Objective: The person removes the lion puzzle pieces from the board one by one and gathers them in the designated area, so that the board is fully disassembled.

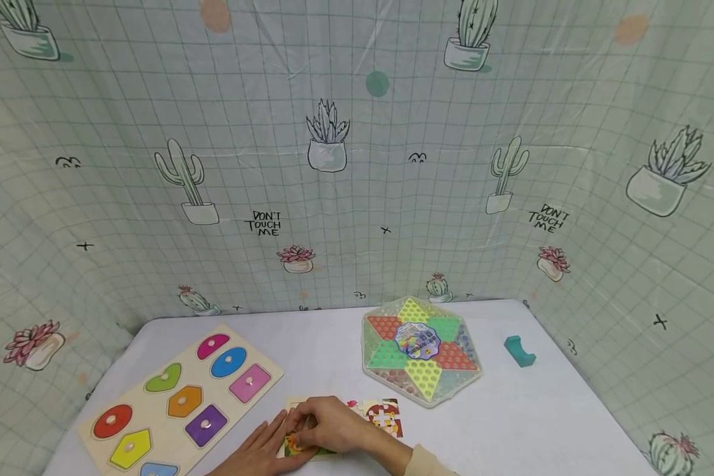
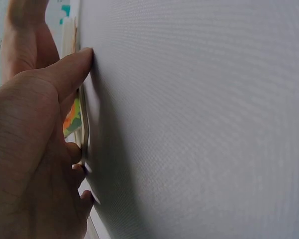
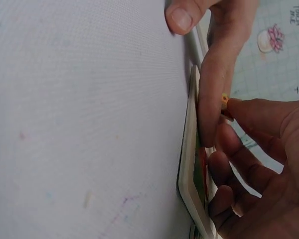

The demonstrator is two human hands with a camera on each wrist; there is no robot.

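A wooden jigsaw board (image 1: 296,400) with a green and orange picture lies at the front of the table, partly hidden under both hands. Its pale rounded edge (image 3: 187,172) shows close up in the right wrist view. My left hand (image 1: 263,453) rests along the board's left side, fingers straight, thumb (image 2: 74,69) touching the tabletop at the near edge. Over the board, my right hand (image 1: 333,426) pinches a small yellow-orange jigsaw piece (image 3: 224,101) between thumb and fingers. Its other fingers (image 3: 222,199) curl loosely near the board's surface.
More jigsaw pieces (image 1: 387,416) lie right of the right hand. A wooden shape board with knobbed pieces (image 1: 219,433) stretches along the left. Behind are a hexagonal Chinese checkers board (image 1: 393,383) and a teal curved block (image 1: 519,351). A patterned curtain (image 1: 357,211) surrounds the table.
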